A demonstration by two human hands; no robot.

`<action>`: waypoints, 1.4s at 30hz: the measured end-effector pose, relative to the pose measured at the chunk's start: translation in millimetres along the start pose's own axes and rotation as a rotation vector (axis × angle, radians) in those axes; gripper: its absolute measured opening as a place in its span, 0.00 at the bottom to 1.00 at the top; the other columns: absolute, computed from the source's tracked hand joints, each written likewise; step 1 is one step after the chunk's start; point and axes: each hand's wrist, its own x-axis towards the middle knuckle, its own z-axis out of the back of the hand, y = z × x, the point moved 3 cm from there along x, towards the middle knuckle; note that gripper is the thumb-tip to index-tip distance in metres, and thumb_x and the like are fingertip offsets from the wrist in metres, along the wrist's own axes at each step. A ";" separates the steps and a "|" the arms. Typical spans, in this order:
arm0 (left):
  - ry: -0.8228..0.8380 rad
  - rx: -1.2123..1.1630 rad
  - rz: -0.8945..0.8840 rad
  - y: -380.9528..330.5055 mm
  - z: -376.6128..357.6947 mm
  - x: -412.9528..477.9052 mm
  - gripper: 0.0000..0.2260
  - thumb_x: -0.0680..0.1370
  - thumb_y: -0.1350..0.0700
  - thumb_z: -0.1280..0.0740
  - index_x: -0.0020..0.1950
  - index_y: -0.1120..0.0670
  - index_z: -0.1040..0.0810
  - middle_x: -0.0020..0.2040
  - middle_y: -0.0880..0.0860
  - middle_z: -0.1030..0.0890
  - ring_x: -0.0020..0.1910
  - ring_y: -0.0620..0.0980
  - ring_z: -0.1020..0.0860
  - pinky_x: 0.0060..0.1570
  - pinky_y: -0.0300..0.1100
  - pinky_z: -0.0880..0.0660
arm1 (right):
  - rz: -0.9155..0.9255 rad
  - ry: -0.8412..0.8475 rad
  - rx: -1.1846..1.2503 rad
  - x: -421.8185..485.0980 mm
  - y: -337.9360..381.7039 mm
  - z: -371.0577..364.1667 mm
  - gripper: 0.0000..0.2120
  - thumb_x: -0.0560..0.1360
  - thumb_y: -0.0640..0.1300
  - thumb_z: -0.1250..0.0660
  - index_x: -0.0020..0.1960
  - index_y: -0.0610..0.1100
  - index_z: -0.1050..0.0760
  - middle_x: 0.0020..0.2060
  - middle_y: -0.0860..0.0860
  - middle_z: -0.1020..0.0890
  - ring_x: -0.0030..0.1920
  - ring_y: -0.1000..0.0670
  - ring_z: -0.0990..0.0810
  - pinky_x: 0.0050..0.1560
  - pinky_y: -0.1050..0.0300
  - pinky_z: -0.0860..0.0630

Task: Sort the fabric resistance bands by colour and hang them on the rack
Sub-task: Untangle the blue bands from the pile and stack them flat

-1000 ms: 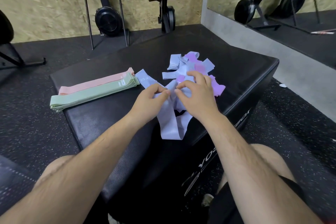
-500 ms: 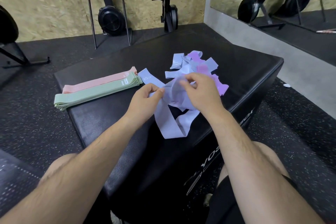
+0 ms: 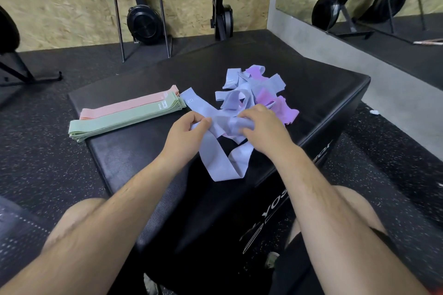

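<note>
On the black box (image 3: pixel 318 93) — green stack (image 3: pixel 124 118) beside pink stack (image 3: pixel 124 104); rubber floor (image 3: pixel 48 158).

My stacked bands (image 3: pixel 124 120) are sage green beside salmon pink (image 3: pixel 129 104). The tangled pile (image 3: pixel 249 93) mixes periwinkle and violet. The box (image 3: pixel 323 93) is black.

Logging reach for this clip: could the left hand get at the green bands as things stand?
Probably yes. The green bands lie on the box just left of the left hand, with only bare top between. It is pinching a blue band, though, and would need to let go first.
</note>
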 end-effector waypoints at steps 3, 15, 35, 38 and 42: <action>-0.022 0.007 -0.003 3.5 2.4 -3.4 0.12 0.81 0.51 0.33 0.44 0.58 0.24 0.33 0.42 0.27 0.30 0.39 0.33 0.30 0.28 0.35 | -0.039 -0.177 0.137 4.9 1.4 5.7 0.11 0.81 0.44 0.36 0.40 0.44 0.26 0.41 0.50 0.26 0.39 0.50 0.28 0.40 0.53 0.30; -0.104 0.170 -0.100 6.9 30.4 -17.7 0.09 0.81 0.51 0.34 0.42 0.52 0.23 0.41 0.49 0.20 0.38 0.41 0.27 0.38 0.32 0.31 | 0.098 -0.214 0.123 -1.5 18.6 8.0 0.18 0.77 0.49 0.31 0.67 0.53 0.22 0.68 0.56 0.25 0.65 0.47 0.31 0.67 0.48 0.28; -0.115 -0.091 -0.186 39.1 88.7 -70.5 0.11 0.80 0.65 0.32 0.58 0.51 0.20 0.53 0.47 0.14 0.56 0.49 0.17 0.59 0.47 0.22 | 0.274 0.204 0.453 -55.5 116.6 -50.3 0.22 0.76 0.58 0.28 0.67 0.56 0.24 0.60 0.62 0.20 0.63 0.63 0.24 0.64 0.65 0.29; -0.198 -0.051 -0.169 43.7 98.3 -69.9 0.07 0.80 0.59 0.29 0.52 0.47 0.17 0.47 0.44 0.14 0.49 0.44 0.16 0.51 0.39 0.23 | 0.229 0.237 0.442 -53.4 126.1 -59.0 0.21 0.76 0.53 0.26 0.67 0.54 0.25 0.55 0.59 0.17 0.58 0.61 0.21 0.63 0.60 0.25; -0.257 -0.102 -0.167 39.2 108.6 -71.1 0.06 0.80 0.57 0.29 0.49 0.45 0.17 0.45 0.41 0.14 0.47 0.39 0.18 0.49 0.32 0.25 | 0.172 0.281 0.413 -44.9 131.3 -58.0 0.04 0.79 0.47 0.30 0.53 0.51 0.18 0.46 0.55 0.14 0.49 0.53 0.17 0.56 0.51 0.20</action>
